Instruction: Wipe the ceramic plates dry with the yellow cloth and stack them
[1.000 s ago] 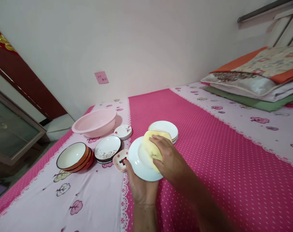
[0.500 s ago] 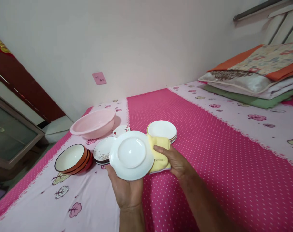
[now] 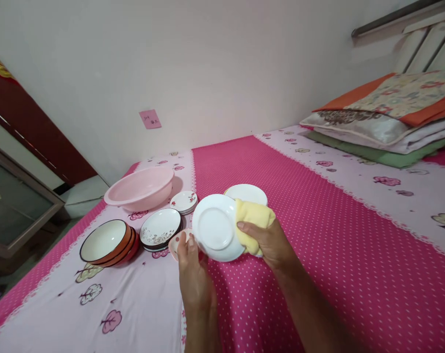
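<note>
A white plate (image 3: 217, 228) is held up with its underside and foot ring facing me. My right hand (image 3: 261, 240) grips its right edge through a folded yellow cloth (image 3: 255, 218). At the plate's left edge is my left hand (image 3: 195, 274), fingers stretched upward and loosely apart; whether its thumb touches the rim is unclear. Behind those fingers sits a small pink dish (image 3: 174, 242), partly hidden. Farther back, a stack of white plates (image 3: 248, 192) is partly covered by the held plate and cloth.
Left of my hands are dark-rimmed patterned plates (image 3: 160, 228), small floral plates (image 3: 184, 201) and orange bowls (image 3: 105, 242), all stacked. A pink basin (image 3: 139, 189) stands behind them near the wall. Folded bedding (image 3: 387, 117) lies at the right on the pink bedspread (image 3: 336, 255).
The plate has moved right and slightly up, tilting more. My left hand has shifted from supporting its underside rim to beside its left edge, uncovering the small pink dish.
</note>
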Tool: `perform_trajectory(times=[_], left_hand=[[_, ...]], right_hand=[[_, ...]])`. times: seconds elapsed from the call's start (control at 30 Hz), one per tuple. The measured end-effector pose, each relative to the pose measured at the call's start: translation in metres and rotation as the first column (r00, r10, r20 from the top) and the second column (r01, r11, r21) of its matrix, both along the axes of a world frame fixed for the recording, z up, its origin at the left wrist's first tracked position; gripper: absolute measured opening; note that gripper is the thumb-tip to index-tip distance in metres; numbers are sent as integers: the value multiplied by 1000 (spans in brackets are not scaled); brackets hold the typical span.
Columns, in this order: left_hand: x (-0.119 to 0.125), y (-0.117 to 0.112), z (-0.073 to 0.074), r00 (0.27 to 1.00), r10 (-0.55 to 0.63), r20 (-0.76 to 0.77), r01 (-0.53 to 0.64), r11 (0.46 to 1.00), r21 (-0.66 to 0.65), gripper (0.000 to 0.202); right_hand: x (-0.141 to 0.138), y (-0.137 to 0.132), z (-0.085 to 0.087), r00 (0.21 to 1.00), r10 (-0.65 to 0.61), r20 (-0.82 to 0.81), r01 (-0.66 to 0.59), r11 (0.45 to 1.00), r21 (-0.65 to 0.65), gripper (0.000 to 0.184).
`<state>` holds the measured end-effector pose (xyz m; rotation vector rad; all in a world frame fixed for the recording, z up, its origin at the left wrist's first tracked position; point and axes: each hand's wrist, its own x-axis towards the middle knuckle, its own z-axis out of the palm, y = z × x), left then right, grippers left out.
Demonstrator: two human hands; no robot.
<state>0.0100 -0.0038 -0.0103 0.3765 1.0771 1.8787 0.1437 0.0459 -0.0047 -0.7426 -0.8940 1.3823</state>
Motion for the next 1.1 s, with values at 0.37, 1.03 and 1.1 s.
perform_trajectory(times=[0.37, 1.03, 1.1], left_hand=[[-9, -9, 15, 889, -277, 364, 223, 958, 182, 41], [-16, 2, -21, 847, -302, 438, 150, 925, 348, 39], [-14, 2, -18, 862, -262, 434, 129, 941, 312, 44]], right_hand=[[-33, -38, 20, 564, -441, 698, -247, 716, 652, 35], [48, -10, 29, 547, -514, 661, 427, 850, 307, 45], [43, -11, 26, 530, -604, 595, 439, 796, 417, 43]])
